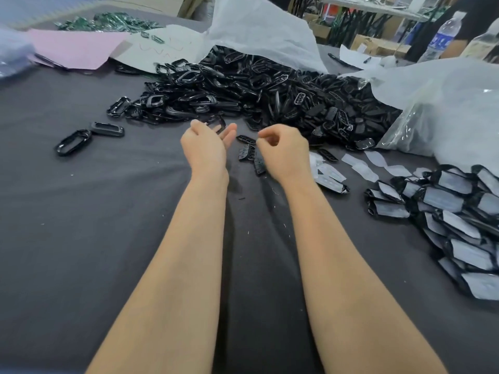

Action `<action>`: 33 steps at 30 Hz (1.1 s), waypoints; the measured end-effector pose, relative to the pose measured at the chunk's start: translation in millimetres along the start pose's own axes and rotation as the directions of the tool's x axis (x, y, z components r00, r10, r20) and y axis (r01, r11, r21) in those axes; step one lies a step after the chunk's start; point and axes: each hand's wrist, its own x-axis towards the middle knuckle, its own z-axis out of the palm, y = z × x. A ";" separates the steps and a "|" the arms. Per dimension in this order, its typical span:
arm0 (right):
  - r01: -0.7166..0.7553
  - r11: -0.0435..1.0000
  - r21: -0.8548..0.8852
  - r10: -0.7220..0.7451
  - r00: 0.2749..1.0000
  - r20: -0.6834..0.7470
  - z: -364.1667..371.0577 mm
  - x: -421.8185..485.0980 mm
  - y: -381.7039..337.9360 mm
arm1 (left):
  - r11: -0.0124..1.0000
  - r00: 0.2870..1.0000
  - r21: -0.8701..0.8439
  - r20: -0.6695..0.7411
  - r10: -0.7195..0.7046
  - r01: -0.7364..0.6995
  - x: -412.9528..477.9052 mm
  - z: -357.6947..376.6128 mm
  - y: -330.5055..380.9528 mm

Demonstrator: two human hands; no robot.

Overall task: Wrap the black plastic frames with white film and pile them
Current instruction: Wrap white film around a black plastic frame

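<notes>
The left hand (206,148) is held spread, fingers loosely straight, just before a black plastic oval frame (217,125). The right hand (285,153) is curled, thumb and forefinger tips pressed together; whether anything is pinched cannot be told. Beyond, unwrapped black frames (256,90) are heaped on the dark grey surface (108,211); white-film-wrapped frames (453,211) are piled rightward.

Far left: pink sheet (78,48) lying flat, green parts heap (105,21) behind it.
Far right: water bottle (442,36) upright, cardboard box (378,45) beside it.
</notes>
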 end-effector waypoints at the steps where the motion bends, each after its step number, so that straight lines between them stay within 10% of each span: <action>1: 0.013 0.993 -0.118 -0.005 0.998 0.064 5.4 -0.8 0.0 | 0.999 1.000 -0.031 -0.014 -0.008 0.008 1.6 -1.1 0.4; 8: 0.107 0.884 -0.455 -0.053 0.990 0.129 30.2 -2.0 -1.5 | 0.999 0.999 -0.011 -0.039 -0.036 0.036 2.7 -2.5 -5.4; 16: 0.018 1.000 -0.010 -0.019 1.000 -0.022 6.3 -2.6 2.4 | 0.999 1.000 0.047 0.020 -0.020 0.019 -6.0 6.4 -16.4; 27: -0.061 0.882 0.467 0.079 0.997 -0.019 -35.3 -12.9 33.8 | 0.989 0.977 0.139 0.199 -0.071 0.043 -35.3 23.1 -43.8; 33: -0.008 0.936 0.351 0.058 0.989 -0.134 -23.7 -15.7 36.6 | 0.984 0.962 0.175 0.262 -0.072 0.026 -34.8 21.0 -42.4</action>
